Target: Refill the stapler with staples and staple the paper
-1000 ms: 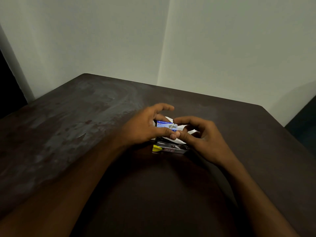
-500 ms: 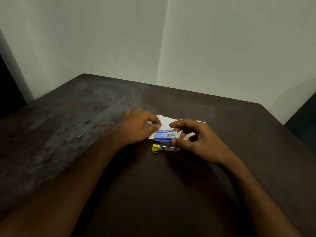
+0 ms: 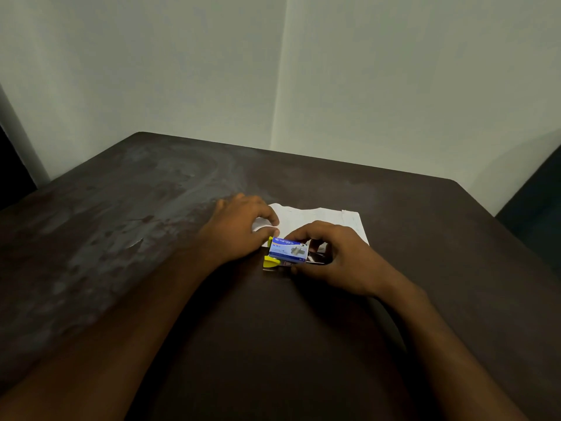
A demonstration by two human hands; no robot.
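A small blue staple box [image 3: 287,250] lies on top of the stapler [image 3: 317,260], a dark body with yellow ends [image 3: 271,262]. My right hand [image 3: 340,258] curls over both, fingers on the box's far side and thumb at the stapler's near side. Behind them a white sheet of paper [image 3: 337,220] lies flat on the dark table [image 3: 273,344]. My left hand [image 3: 239,229] rests at the paper's left corner, with the curled corner pinched between thumb and forefinger. Most of the stapler is hidden under the box and my right hand.
The table is dark brown with a worn, greyish patch [image 3: 136,214] on its left half. Pale walls meet in a corner behind the far edge. A dark object [image 3: 534,202] stands past the table's right edge.
The staple box, held up between both hands a second ago, has come down onto the stapler in my right hand alone. My left hand let go and moved left to the paper's corner.
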